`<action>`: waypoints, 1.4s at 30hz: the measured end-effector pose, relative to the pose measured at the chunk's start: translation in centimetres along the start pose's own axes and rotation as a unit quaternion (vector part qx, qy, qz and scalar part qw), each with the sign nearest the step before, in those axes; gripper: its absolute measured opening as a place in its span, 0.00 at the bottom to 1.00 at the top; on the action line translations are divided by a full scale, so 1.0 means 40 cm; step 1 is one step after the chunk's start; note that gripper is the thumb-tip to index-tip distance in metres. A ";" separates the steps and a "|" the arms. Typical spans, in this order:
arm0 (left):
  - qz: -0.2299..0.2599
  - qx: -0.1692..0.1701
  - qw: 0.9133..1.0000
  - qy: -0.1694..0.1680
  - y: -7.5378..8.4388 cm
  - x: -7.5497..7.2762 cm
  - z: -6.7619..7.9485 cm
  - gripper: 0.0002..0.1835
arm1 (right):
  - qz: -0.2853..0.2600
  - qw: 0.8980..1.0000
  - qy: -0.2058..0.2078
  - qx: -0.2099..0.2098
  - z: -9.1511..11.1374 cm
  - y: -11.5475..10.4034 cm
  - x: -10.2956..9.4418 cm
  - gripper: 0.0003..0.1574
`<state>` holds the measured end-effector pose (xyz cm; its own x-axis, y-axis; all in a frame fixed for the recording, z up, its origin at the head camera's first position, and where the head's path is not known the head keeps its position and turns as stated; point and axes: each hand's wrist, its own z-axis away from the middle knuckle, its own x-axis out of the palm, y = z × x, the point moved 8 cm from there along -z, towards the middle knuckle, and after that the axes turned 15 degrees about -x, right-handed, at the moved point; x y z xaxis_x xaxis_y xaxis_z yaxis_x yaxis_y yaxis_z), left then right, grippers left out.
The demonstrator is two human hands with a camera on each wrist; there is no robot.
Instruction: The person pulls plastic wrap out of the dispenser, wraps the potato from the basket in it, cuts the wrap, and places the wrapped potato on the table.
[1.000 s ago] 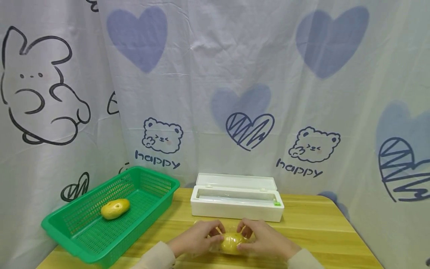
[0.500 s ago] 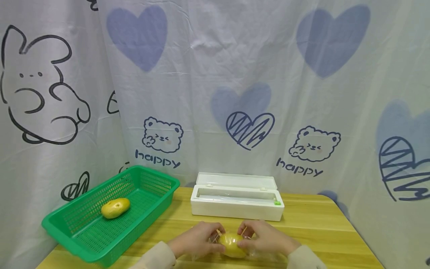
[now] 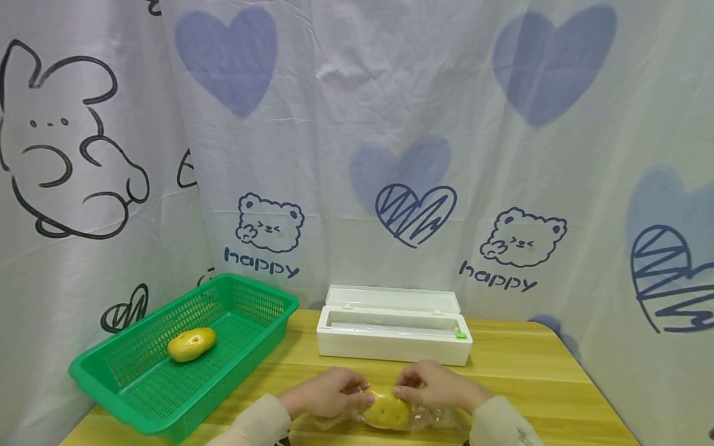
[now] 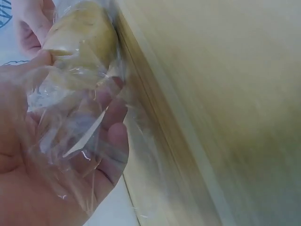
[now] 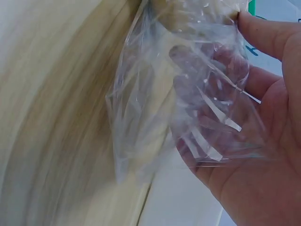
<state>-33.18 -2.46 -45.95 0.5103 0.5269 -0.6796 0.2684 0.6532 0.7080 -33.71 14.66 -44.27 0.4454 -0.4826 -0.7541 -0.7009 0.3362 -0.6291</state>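
A yellow potato point(image 3: 387, 410) wrapped in clear cling film point(image 5: 141, 94) is held low over the near part of the table. My left hand point(image 3: 329, 393) grips its left end through the film, thumb on the potato and fingers curled beneath loose film in the left wrist view. My right hand point(image 3: 437, 385) grips the right end, its thumb pressing the top edge. Crumpled film hangs off both ends and lies over the fingers and palms. Whether the potato touches the tabletop is hard to tell.
Behind the hands stands a white cling film box point(image 3: 393, 348), lid raised, with a green slider point(image 3: 460, 336) at its right. A green plastic basket point(image 3: 212, 387) on the left holds another potato point(image 3: 191, 344). A printed curtain point(image 3: 346, 124) hangs behind the wooden table point(image 3: 530, 371).
The wrapped potato has turned between my hands and come slightly nearer, now showing a dimpled side. More loose film shows at its right end. Basket and box stay put.
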 end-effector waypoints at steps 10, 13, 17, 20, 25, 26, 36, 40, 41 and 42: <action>-0.016 -0.046 0.999 0.020 -0.022 -0.007 -0.015 0.20 | 0.044 0.999 0.008 0.032 -0.013 0.026 -0.006 0.18; -0.021 -0.042 0.998 0.031 -0.022 -0.014 -0.022 0.19 | 0.061 0.996 0.023 0.053 -0.010 0.023 -0.014 0.20; -0.022 -0.038 0.997 0.058 -0.022 -0.026 -0.028 0.15 | 0.100 0.993 0.042 0.051 -0.004 -0.004 -0.028 0.23; -0.045 -0.028 0.994 0.091 -0.015 -0.038 -0.028 0.15 | 0.146 0.988 0.045 0.038 0.001 -0.030 -0.031 0.28; -0.138 -0.020 0.978 0.154 0.015 -0.054 -0.015 0.15 | 0.194 0.980 0.033 0.027 0.011 -0.048 -0.015 0.38; -0.158 -0.021 0.974 0.163 0.023 -0.054 -0.011 0.16 | 0.197 0.980 0.030 0.026 0.013 -0.048 -0.010 0.39; -0.267 -0.010 0.947 0.177 0.053 -0.022 0.009 0.33 | 0.235 0.971 0.028 0.023 0.022 -0.045 0.010 0.40; -0.266 -0.006 0.946 0.188 0.045 -0.022 0.006 0.34 | 0.240 0.970 0.039 0.019 0.022 -0.047 0.010 0.40; -0.262 -0.004 0.946 0.190 0.043 -0.022 0.005 0.34 | 0.240 0.970 0.042 0.018 0.022 -0.047 0.010 0.40; -0.258 -0.003 0.947 0.192 0.042 -0.023 0.004 0.33 | 0.241 0.969 0.045 0.016 0.022 -0.048 0.010 0.40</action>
<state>-33.09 -1.94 -44.11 -0.0219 0.2937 -0.9556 0.3955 0.8804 0.2616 -31.71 14.52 -43.54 0.0195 -0.3322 -0.9430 -0.7967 0.5647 -0.2154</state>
